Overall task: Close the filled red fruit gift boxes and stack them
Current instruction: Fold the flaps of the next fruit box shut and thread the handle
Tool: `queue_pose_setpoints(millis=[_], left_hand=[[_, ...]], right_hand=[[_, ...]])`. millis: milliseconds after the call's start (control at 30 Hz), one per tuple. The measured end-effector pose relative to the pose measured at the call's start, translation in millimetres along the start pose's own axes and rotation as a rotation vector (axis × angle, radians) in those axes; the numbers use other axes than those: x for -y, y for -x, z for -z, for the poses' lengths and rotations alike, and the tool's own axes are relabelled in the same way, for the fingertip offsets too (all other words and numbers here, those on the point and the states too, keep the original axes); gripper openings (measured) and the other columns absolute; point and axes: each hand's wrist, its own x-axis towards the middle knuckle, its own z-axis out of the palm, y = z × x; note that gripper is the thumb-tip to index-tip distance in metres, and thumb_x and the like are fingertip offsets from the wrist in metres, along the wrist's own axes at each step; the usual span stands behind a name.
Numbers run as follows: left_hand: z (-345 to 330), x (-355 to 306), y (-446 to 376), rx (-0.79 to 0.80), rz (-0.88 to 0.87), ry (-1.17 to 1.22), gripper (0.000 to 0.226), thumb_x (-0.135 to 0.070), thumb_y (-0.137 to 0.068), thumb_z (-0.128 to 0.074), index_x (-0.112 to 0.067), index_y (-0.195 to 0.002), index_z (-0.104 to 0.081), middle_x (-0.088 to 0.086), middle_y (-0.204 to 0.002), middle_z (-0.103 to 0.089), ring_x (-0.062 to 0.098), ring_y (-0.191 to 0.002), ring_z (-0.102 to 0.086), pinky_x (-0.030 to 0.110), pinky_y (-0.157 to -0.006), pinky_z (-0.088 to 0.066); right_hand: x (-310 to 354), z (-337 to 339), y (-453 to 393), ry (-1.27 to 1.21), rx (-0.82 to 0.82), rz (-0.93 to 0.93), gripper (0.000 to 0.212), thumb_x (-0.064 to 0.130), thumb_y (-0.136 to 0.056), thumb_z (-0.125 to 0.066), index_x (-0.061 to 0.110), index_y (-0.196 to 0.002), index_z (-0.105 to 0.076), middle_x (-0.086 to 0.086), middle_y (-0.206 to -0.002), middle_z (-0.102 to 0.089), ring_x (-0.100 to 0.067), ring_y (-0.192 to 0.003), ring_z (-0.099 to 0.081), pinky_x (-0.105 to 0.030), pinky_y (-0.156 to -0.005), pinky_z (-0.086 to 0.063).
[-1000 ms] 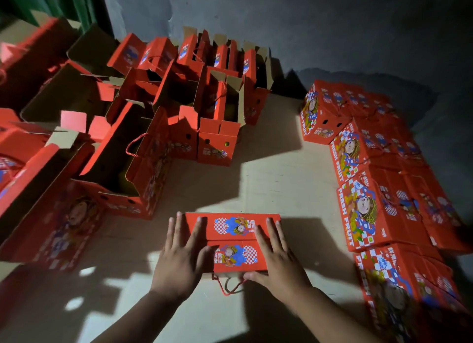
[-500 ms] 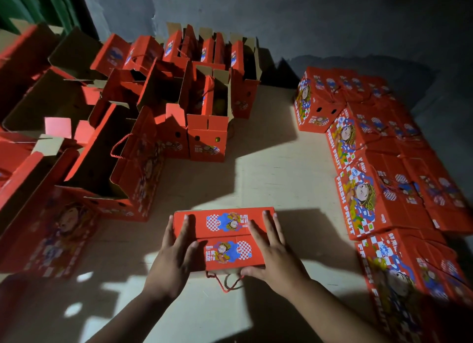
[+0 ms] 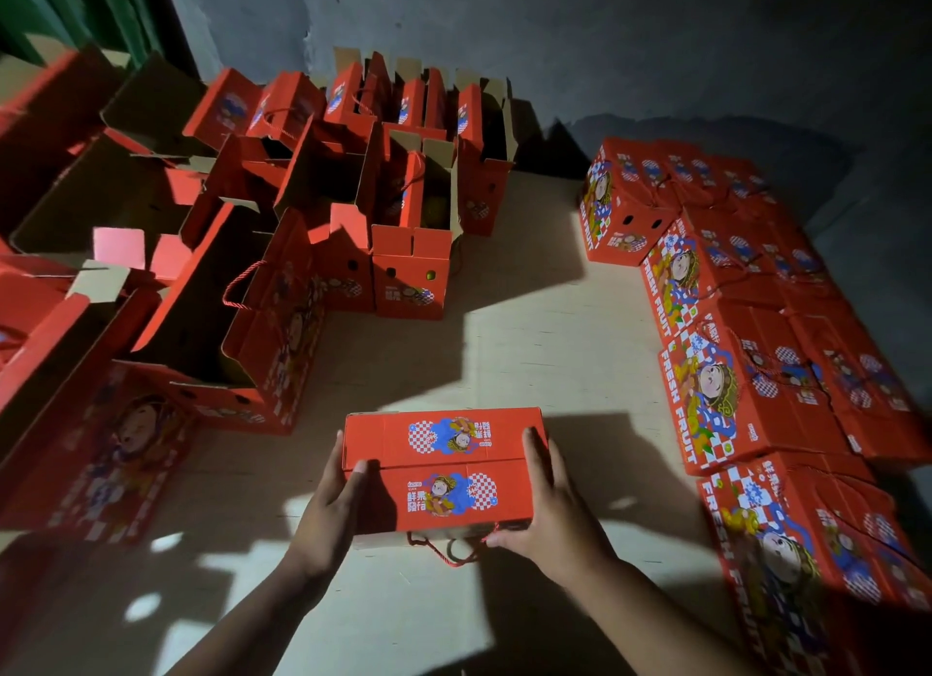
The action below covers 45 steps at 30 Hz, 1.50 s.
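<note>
A closed red gift box (image 3: 444, 468) sits low in the middle of the pale board, its two top flaps meeting along the centre. My left hand (image 3: 330, 514) grips its left end and my right hand (image 3: 552, 514) grips its right end. A red cord handle (image 3: 454, 552) hangs loose from the box's near edge. Along the right side runs a row of closed red boxes (image 3: 746, 383), printed with a cartoon figure and "FRESH FRUIT". At the back and left stand several open red boxes (image 3: 413, 251) with flaps up; one shows green fruit inside.
The pale board floor (image 3: 529, 342) lies between the open boxes on the left and the closed row on the right. A dark grey wall (image 3: 605, 44) rises behind. A green curtain (image 3: 75, 14) hangs at the top left. Hard shadows cross the floor.
Both hands have slid from the top flaps to the two ends of the box, and now clasp it from the sides. The view has shifted slightly.
</note>
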Motion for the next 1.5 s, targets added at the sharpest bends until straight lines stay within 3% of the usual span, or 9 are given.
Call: queue_pose_setpoints(millis=[200,367,467,633,767,867,967,1333,1500], left_hand=[[3,-2,-1,0.045,-0.030,-0.002,0.061,-0.051,-0.104,-0.053,-0.053,-0.159,-0.028,-0.027,-0.148,-0.054,-0.008,-0.128,-0.057,0.021,-0.103,-0.047],[1,1,-2,0.029,-0.030,0.024,0.061,-0.044,-0.107,-0.051,-0.045,-0.162,-0.027,-0.019,-0.152,-0.053,-0.006,-0.129,-0.057,0.019,-0.103,-0.047],[2,-1,-1,0.042,-0.036,-0.014,0.061,-0.047,-0.106,-0.051,-0.046,-0.162,-0.026,-0.020,-0.150,-0.055,-0.005,-0.128,-0.059,0.012,-0.096,-0.049],[2,-3,0,0.008,-0.072,-0.060,0.063,-0.048,-0.107,-0.050,-0.041,-0.164,-0.024,-0.018,-0.158,-0.046,0.004,-0.141,-0.049,0.036,-0.121,-0.038],[1,-2,0,0.005,-0.097,-0.063,0.053,-0.054,-0.105,-0.050,-0.057,-0.154,-0.032,-0.037,-0.138,-0.058,-0.011,-0.125,-0.058,0.017,-0.103,-0.048],[0,0,-1,-0.008,-0.108,-0.039,0.049,-0.052,-0.106,-0.051,-0.061,-0.151,-0.035,-0.039,-0.136,-0.059,-0.012,-0.124,-0.057,0.003,-0.092,-0.047],[0,2,-3,-0.010,-0.107,-0.048,0.041,-0.050,-0.107,-0.053,-0.072,-0.138,-0.038,-0.046,-0.136,-0.053,-0.018,-0.127,-0.051,-0.003,-0.091,-0.040],[5,2,-4,-0.042,-0.099,-0.193,0.066,-0.070,-0.100,-0.049,-0.058,-0.159,-0.021,-0.025,-0.160,-0.041,0.001,-0.143,-0.046,0.034,-0.119,-0.037],[9,-10,-8,-0.012,-0.047,-0.342,0.084,-0.073,-0.091,-0.047,-0.044,-0.164,-0.020,-0.011,-0.162,-0.042,0.016,-0.142,-0.049,0.033,-0.106,-0.040]], right_hand=[[15,-7,2,0.492,-0.095,0.166,0.128,0.063,-0.075,-0.081,0.027,-0.168,-0.002,-0.013,-0.175,0.000,-0.036,-0.162,-0.001,-0.072,-0.123,-0.014],[40,-5,-6,0.292,-0.130,0.397,0.077,0.075,-0.098,-0.043,0.038,-0.163,-0.025,0.002,-0.167,-0.031,-0.024,-0.157,-0.025,-0.060,-0.123,-0.026],[69,7,-41,0.136,-0.039,0.182,0.074,0.075,-0.098,-0.037,0.040,-0.162,-0.023,0.005,-0.163,-0.035,-0.022,-0.149,-0.034,-0.046,-0.121,-0.034],[87,39,-113,0.285,0.293,-0.079,0.078,0.068,-0.098,-0.051,0.020,-0.158,-0.037,-0.014,-0.151,-0.054,-0.035,-0.138,-0.050,-0.042,-0.113,-0.040],[93,51,-131,-0.018,0.372,-0.124,0.065,0.035,-0.087,-0.080,0.026,-0.146,-0.055,-0.006,-0.129,-0.068,-0.022,-0.114,-0.066,-0.033,-0.099,-0.052],[100,47,-130,-0.160,0.228,-0.062,0.042,0.013,-0.087,-0.076,0.031,-0.122,-0.064,0.005,-0.093,-0.073,-0.012,-0.083,-0.070,-0.034,-0.081,-0.056],[109,46,-120,-0.217,0.167,-0.016,0.036,0.011,-0.092,-0.066,0.036,-0.118,-0.061,0.007,-0.088,-0.071,-0.010,-0.081,-0.070,-0.034,-0.076,-0.056],[150,104,-66,-0.514,0.287,0.066,0.058,0.009,-0.078,-0.054,0.048,-0.119,-0.064,0.006,-0.071,-0.061,-0.012,-0.062,-0.062,-0.034,-0.065,-0.050],[155,118,-56,-0.506,0.236,0.019,0.045,0.014,-0.078,-0.054,0.042,-0.108,-0.072,0.005,-0.058,-0.054,-0.005,-0.053,-0.052,-0.030,-0.062,-0.042]])
